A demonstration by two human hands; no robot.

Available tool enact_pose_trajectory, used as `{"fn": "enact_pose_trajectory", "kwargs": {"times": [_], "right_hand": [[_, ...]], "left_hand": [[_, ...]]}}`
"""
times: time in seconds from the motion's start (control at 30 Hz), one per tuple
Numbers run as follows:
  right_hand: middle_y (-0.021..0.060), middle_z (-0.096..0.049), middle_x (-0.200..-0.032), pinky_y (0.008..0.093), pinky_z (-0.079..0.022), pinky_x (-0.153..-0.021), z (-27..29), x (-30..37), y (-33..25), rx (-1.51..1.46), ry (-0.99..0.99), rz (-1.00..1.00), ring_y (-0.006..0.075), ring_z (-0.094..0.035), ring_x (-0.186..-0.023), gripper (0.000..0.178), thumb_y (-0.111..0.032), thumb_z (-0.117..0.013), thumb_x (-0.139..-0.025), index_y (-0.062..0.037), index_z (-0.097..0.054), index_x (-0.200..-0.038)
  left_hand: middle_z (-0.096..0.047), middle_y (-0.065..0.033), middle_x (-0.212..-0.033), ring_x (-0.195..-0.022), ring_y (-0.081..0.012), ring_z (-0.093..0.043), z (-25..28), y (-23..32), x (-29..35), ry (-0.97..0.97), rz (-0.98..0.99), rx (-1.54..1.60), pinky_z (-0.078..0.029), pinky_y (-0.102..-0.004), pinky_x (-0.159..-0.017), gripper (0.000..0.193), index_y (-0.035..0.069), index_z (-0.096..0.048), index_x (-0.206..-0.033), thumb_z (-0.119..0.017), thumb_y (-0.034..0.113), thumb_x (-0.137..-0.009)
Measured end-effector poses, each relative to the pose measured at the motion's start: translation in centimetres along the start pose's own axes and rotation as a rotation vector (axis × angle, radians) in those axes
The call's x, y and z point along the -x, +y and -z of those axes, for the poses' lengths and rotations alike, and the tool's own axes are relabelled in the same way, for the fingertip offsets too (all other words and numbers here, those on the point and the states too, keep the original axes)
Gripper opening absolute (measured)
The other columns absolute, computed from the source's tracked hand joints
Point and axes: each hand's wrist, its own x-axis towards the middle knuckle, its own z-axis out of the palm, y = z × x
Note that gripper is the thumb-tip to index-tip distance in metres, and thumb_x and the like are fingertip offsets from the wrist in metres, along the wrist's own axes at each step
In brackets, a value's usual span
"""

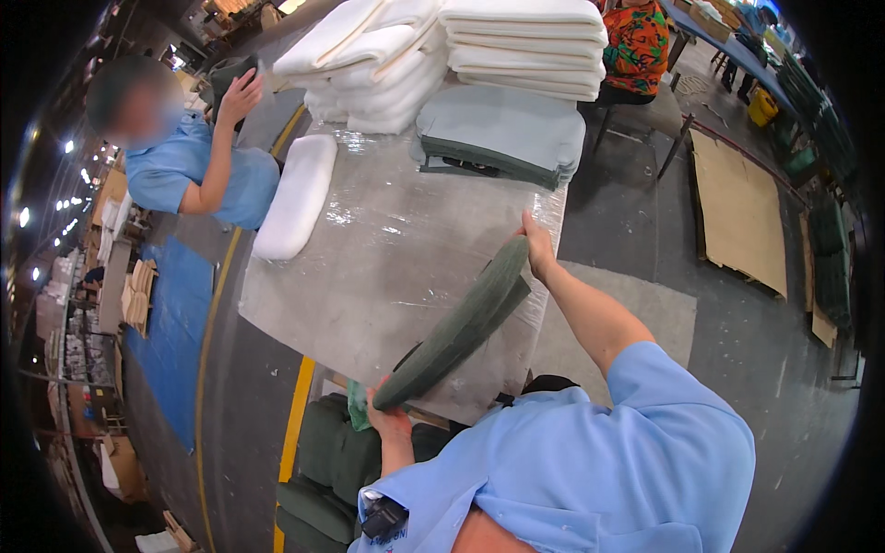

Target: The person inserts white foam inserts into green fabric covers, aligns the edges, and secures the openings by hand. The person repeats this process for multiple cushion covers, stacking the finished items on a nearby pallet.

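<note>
A dark green fabric-covered cushion point(456, 323), seen mostly edge-on, is held at a slant above the near part of the table. My left hand point(391, 424) grips its lower end, fingers partly hidden behind it. At the upper end, my right hand point(538, 247) is closed on the cushion's edge. Beyond my right hand lies a small stack of similar cushions point(502, 124) with pale grey faces upward and dark green sides. A bright green scrap point(357, 405) shows beside my left hand; whether it is touched I cannot tell.
Plastic film covers the table point(369, 249). White foam pads point(524, 41) are piled at the far side, and one foam pad point(295, 196) lies along the left edge. A co-worker point(198, 170) stands left, holding something dark. More green cushions point(323, 461) sit below the table's near-left corner.
</note>
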Motion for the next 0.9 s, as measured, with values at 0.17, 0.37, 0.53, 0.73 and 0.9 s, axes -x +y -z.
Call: {"fn": "enact_pose_trajectory", "kwargs": {"times": [0.17, 0.37, 0.53, 0.73, 0.9], "right_hand": [[0.0051, -0.066, -0.081, 0.0335, -0.047, -0.069, 0.3, 0.1, -0.1, -0.042, 0.019, 0.030, 0.0168, -0.060, -0.073, 0.062, -0.060, -0.057, -0.105, -0.0013, -0.071, -0.088], [0.0022, -0.064, -0.079, 0.0324, -0.046, -0.064, 1.5, 0.0, 0.6, 0.030, -0.020, 0.012, 0.0151, -0.060, -0.071, 0.057, -0.057, -0.055, -0.107, -0.0056, -0.070, -0.087], [0.0022, -0.066, -0.080, 0.0325, -0.045, -0.063, 0.9, 0.3, 0.7, -0.004, -0.030, 0.007, 0.0149, -0.058, -0.070, 0.057, -0.055, -0.056, -0.108, -0.0033, -0.071, -0.090], [0.0081, -0.071, -0.095, 0.0334, -0.048, -0.070, 0.7, 0.5, 0.5, 0.020, -0.072, -0.045, 0.0166, -0.061, -0.080, 0.058, -0.054, -0.060, -0.106, 0.0022, -0.074, -0.107], [0.0191, -0.070, -0.129, 0.0422, -0.047, -0.105, 0.9, 0.6, -2.0, 0.195, -0.057, -0.065, 0.0303, -0.064, -0.121, 0.075, -0.065, -0.051, -0.105, 0.0016, -0.067, -0.136]], "left_hand": [[-0.070, -0.0179, -0.131, -0.127, -0.0294, -0.063, 0.1, 0.4, -1.1, -0.118, -0.035, -0.030, -0.047, -0.0421, -0.112, 0.059, -0.005, -0.064, -0.134, -0.039, 0.044, -0.115], [-0.070, -0.0174, -0.132, -0.126, -0.0276, -0.062, -3.2, 4.0, 1.6, 0.004, -0.512, -0.517, -0.044, -0.0423, -0.112, 0.056, -0.005, -0.070, -0.127, -0.039, 0.041, -0.116], [-0.070, -0.0156, -0.127, -0.122, -0.0270, -0.063, -5.1, 4.0, 2.8, -0.171, -0.793, -0.826, -0.043, -0.0410, -0.113, 0.056, -0.005, -0.071, -0.123, -0.036, 0.039, -0.117], [-0.069, -0.0161, -0.122, -0.121, -0.0294, -0.063, -1.2, 0.0, 1.8, 0.023, -0.348, -0.189, -0.044, -0.0431, -0.112, 0.067, -0.005, -0.070, -0.120, -0.038, 0.053, -0.114], [-0.063, -0.0202, -0.141, -0.132, -0.0342, -0.059, -3.7, 1.7, -1.2, 0.105, -0.156, -0.074, -0.045, -0.0487, -0.115, 0.079, -0.004, -0.060, -0.141, -0.035, 0.064, -0.110]]}}
